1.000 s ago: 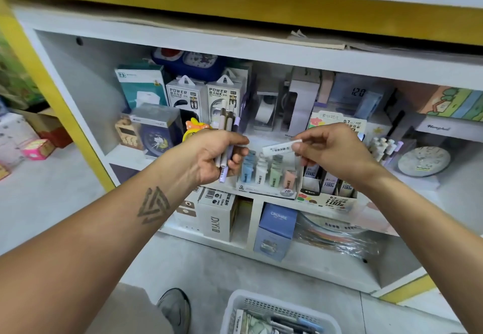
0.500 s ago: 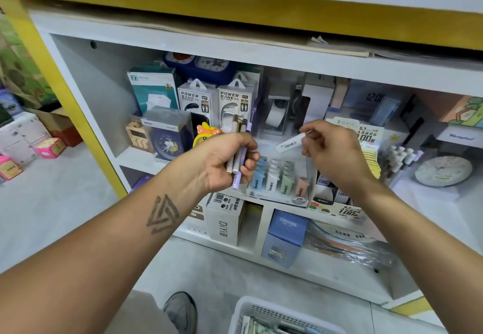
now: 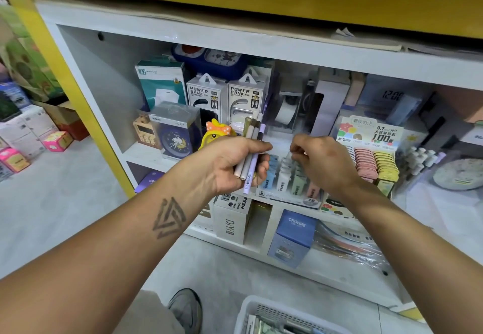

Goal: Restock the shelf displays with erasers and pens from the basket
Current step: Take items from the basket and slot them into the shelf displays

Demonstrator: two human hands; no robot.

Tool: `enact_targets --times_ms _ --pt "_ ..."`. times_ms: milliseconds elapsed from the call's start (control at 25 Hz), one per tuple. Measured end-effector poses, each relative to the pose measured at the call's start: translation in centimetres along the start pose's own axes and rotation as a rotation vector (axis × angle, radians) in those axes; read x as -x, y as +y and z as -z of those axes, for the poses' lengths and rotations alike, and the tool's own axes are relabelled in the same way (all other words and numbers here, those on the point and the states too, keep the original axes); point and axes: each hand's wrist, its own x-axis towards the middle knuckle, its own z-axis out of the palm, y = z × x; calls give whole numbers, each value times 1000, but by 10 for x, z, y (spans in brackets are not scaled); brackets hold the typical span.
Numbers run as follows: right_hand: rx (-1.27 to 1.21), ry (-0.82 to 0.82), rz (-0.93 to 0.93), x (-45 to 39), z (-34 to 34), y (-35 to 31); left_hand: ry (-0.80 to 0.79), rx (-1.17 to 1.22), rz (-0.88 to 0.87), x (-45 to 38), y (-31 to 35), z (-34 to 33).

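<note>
My left hand (image 3: 230, 166) grips a bundle of several pens (image 3: 252, 145), white, grey and lilac, held upright in front of the shelf. My right hand (image 3: 324, 161) is lowered onto the clear eraser display (image 3: 282, 180), which holds rows of blue, white, green and pink erasers. Its fingertips are curled and pinch a white eraser (image 3: 289, 155) at the top of the white row; most of that eraser is hidden by the fingers. The white basket (image 3: 257, 310) stands on the floor at the bottom edge, with packets inside.
A lead-refill display (image 3: 371, 135) stands right of the erasers. Power bank boxes (image 3: 206, 96), a boxed clock (image 3: 173, 135) and a tape dispenser (image 3: 286, 111) fill the shelf behind. Boxes (image 3: 294, 237) sit on the lower shelf. My shoe (image 3: 187, 307) is beside the basket.
My right hand has dropped from chest height down onto the eraser display, taking the white eraser with it. My left hand stayed put with the pens.
</note>
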Motion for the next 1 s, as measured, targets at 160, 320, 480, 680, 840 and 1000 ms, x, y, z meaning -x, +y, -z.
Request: enact_targets --times_ms 160,320,480,680,840,1000 --pt "110 -134 55 -3 0 -3 -40 -41 -25 2 -1 -4" --pt "-492 -46 -203 -1 18 -10 -107 -100 -44 2 -3 -10" --pt "-1219 -120 -415 13 54 -11 -159 -153 -78 -1 -11 -30" --pt "-1309 -37 -563 42 81 14 -233 -161 -55 -2 -22 -73" --pt "-1323 302 -667 60 116 57 -240 -88 -21 -9 -27 -99" --pt "-890 535 -646 89 141 104 -248 -95 -36 -19 -36 -128"
